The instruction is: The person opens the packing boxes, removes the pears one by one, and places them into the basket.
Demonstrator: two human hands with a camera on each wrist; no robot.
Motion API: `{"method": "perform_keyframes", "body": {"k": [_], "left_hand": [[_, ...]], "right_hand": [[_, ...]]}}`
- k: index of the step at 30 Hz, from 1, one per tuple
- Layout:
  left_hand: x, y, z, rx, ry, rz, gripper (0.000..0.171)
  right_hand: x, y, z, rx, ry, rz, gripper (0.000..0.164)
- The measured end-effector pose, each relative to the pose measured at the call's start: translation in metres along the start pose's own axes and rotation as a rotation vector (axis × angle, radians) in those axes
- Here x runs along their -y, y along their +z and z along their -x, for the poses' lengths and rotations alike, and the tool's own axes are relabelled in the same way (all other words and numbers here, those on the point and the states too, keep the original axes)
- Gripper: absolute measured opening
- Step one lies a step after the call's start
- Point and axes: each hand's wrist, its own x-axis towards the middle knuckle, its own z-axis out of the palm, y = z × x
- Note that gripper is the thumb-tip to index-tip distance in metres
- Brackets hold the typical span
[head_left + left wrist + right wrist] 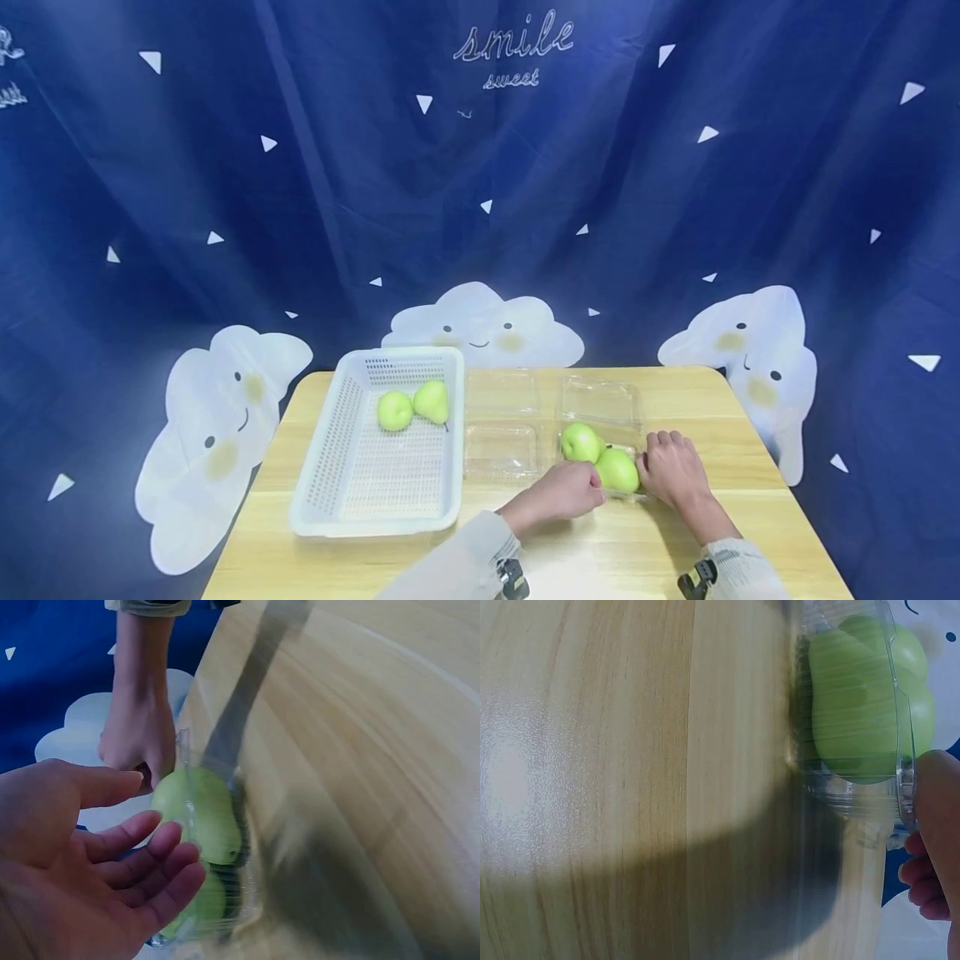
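Observation:
Green pears (618,471) sit in a clear plastic clamshell box (862,796) whose hinged lid (600,402) lies open behind it. My right hand (672,468) is at the box's right side; in the right wrist view its thumb (939,787) presses on the rim, with the other fingers curled below. At the front left of the box is my left hand (564,490). In the left wrist view its fingers (154,866) are loosely bent beside the pears, thumb apart from them, with nothing pinched between.
On the left of the wooden table (487,554) stands a white perforated basket (375,528) holding a pear (432,402) and a rounder green fruit (394,411). Between basket and pears lies another clear box (501,450), lid open. A blue curtain (480,167) hangs behind.

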Motion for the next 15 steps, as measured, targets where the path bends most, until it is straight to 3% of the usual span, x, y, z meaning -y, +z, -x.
{"method": "perform_keyframes", "body": {"k": [2,7,15], "left_hand": [[0.001,-0.001,-0.005,-0.015,0.028,-0.066,0.015],[0.005,-0.005,-0.017,-0.109,0.07,-0.22,0.032],[0.015,-0.01,-0.028,-0.189,0.062,-0.407,0.048]], "right_hand": [[0.0,0.001,0.0,0.001,-0.002,0.001,0.023],[-0.002,0.004,-0.001,-0.013,-0.012,0.005,0.023],[-0.002,0.005,0.0,-0.02,-0.022,0.004,0.023]]}}
